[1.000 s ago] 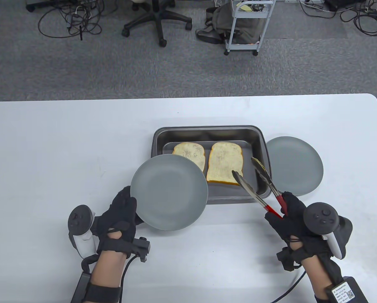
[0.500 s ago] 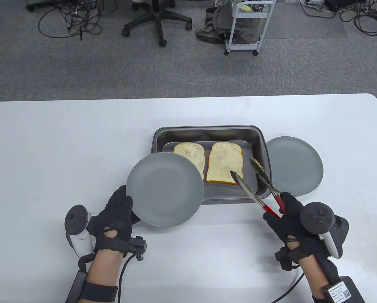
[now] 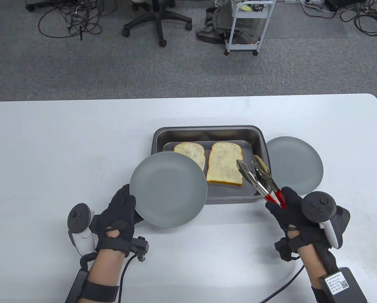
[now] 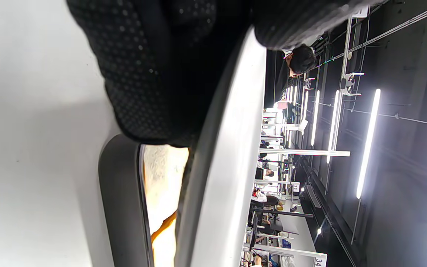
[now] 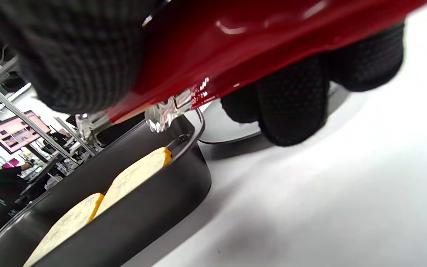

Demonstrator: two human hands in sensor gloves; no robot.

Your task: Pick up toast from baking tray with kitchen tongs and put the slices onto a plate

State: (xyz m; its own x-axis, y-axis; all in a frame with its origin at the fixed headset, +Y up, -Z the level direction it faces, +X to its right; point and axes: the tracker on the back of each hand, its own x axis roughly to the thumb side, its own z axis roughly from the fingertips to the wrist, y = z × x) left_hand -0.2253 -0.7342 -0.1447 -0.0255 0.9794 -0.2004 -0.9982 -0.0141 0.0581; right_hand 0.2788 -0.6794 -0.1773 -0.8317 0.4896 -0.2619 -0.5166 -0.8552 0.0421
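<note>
Two toast slices lie in the dark baking tray [image 3: 257,139]: the left slice [image 3: 191,151] partly hidden by a plate, the right slice [image 3: 223,164] in full view. My left hand [image 3: 119,214] grips a grey plate [image 3: 168,189] by its near-left rim and holds it over the tray's front-left corner. Red-handled metal tongs [image 3: 260,180] are gripped by my right hand [image 3: 286,214], their tips over the right slice's right edge and the tray floor beside it. In the right wrist view the red handle [image 5: 258,48] fills the top, with the toast [image 5: 132,176] in the tray below.
A second grey plate [image 3: 294,164] rests on the white table just right of the tray. Beyond the table's far edge are an office chair [image 3: 156,19], a wheeled cart [image 3: 245,25] and floor cables. People and desks show in the wrist views' background.
The tong arms have closed much nearer together and moved further in over the right slice's edge. The held plate shifted slightly left, then back right.
</note>
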